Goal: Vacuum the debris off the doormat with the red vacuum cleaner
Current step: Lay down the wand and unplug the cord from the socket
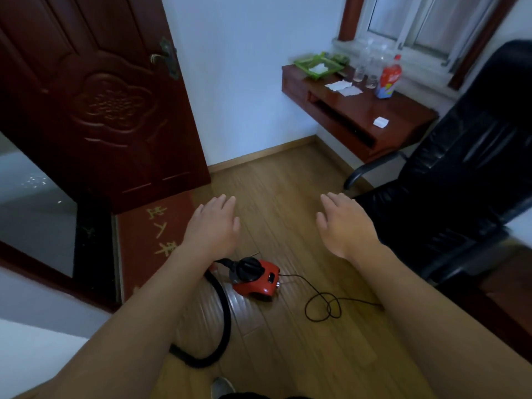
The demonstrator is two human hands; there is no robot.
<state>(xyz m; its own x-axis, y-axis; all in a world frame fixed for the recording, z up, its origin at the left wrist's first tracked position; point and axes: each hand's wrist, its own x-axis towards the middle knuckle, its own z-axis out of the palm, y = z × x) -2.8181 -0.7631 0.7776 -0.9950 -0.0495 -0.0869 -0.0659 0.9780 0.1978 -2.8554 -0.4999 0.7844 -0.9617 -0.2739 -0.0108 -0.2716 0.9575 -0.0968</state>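
- The doormat (pixel 149 240) is red and lies on the floor (pixel 288 203) at the left, along the threshold below the open door (pixel 95 105); it carries yellow Chinese characters, partly hidden by the left forearm and too blurred to read with certainty.
- A bottle (pixel 389 77) on the far worktop (pixel 359 116) has a red and multicoloured label; its writing is too small to read.
- The vacuum (pixel 256 279) shows no readable brand; it is red with a black knob on top and sits on the floor near the mat's right edge, in the near middle of the scene.
- Its black hose (pixel 221 318) curves from the body toward the near left, and a thin black cord (pixel 322 306) loops on the floor to its right.
- The left hand (pixel 213 226) is held out flat, palm down, above the floor just right of the mat; its fingers (pixel 221 201) are straight and close together, thumb slightly out, touching nothing.
- The right hand (pixel 345 223) is likewise flat and palm down, fingers (pixel 334 198) extended with small gaps, empty, above the floor near the black chair (pixel 460 174).
- Both hands are above and beyond the vacuum, apart from it.
- The worktop also bears a green tray (pixel 319 66), glasses (pixel 365 74) and paper slips (pixel 344 88).
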